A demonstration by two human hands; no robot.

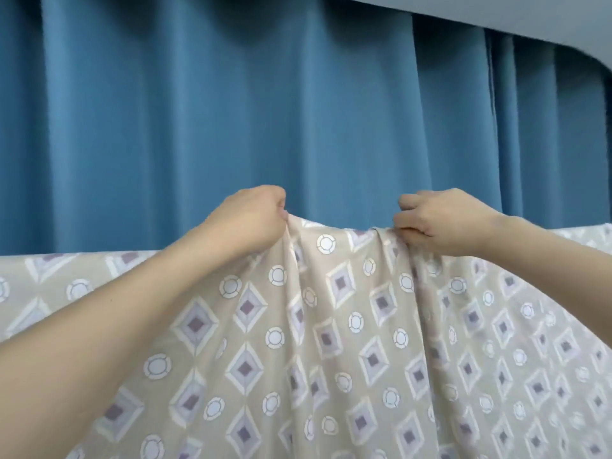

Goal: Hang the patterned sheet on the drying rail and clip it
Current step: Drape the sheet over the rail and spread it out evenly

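A beige patterned sheet (331,326) with lilac diamonds and white circles fills the lower half of the view. Its top edge runs across the frame and rises in the middle. My left hand (246,220) pinches that top edge with curled fingers. My right hand (437,223) grips the same edge a short way to the right. The cloth between the two hands is bunched into folds. The drying rail is hidden under the sheet, and no clip shows.
A blue pleated curtain (298,111) hangs close behind the sheet and spans the whole width. A grey ceiling or pelmet edge (496,14) crosses the top right corner.
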